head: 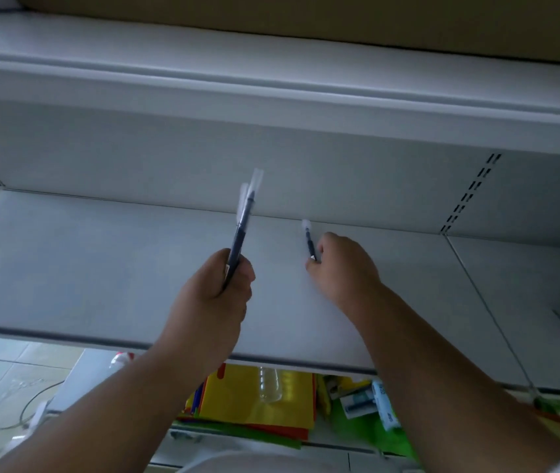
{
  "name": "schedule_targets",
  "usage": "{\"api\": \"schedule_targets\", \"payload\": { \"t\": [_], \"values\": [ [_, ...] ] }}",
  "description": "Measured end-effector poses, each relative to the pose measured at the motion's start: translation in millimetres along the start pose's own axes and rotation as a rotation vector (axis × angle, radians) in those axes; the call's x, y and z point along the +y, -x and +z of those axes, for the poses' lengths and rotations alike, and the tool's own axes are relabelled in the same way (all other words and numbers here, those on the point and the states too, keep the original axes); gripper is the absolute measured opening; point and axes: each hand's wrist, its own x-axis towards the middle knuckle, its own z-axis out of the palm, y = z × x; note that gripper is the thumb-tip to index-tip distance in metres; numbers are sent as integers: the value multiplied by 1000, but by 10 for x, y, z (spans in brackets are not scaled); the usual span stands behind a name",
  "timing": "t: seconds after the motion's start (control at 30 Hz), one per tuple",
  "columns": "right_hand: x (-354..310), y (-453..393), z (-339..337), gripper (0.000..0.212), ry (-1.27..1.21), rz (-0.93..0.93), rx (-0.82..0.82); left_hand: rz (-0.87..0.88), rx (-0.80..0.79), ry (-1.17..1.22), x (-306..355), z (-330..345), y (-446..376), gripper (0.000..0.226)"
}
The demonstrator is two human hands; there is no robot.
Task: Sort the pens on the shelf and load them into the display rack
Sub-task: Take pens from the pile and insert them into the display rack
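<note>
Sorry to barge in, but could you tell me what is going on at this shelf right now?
A person is gathering pens off a white metal shelf. The left hand grips a small bundle of dark pens with clear caps, held up above the shelf. The right hand pinches one more dark pen with a clear cap near the shelf surface. No display rack is in view.

Three pens, two hands

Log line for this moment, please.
phase: gathering pens | left hand: holds pen bundle upright above shelf | right hand: fingers pinch single pen on shelf | display rack: not in view
</note>
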Motion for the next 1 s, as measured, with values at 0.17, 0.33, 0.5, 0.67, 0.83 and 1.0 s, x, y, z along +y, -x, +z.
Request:
{"api": "schedule_targets", "payload": {
  "t": [0.17, 0.33, 0.5, 0.67, 0.83, 1.0],
  "values": [
    [-40, -61, 80, 22, 28, 60, -42, 39, 2, -55, -25, -128, 121, 38],
    [-71, 199, -23, 13, -218, 57, -113, -37, -21, -34, -9, -109, 138, 41],
    [96, 721, -446, 7, -563, 136, -46, -187, -78, 93, 34, 179, 84, 29],
    [544, 1282, -898, 3, -710, 179, 145, -349, -297, 363, 97, 874, 150, 27],
    [1160, 1867, -1387, 5, -673, 233, 395, -384, -496, 399, 192, 1726, 413, 29],
    [1982, 2650, -1908, 11, -488, 283, 565, -439, -645, 368, 330, 2760, 945, 32]
  ]
}}
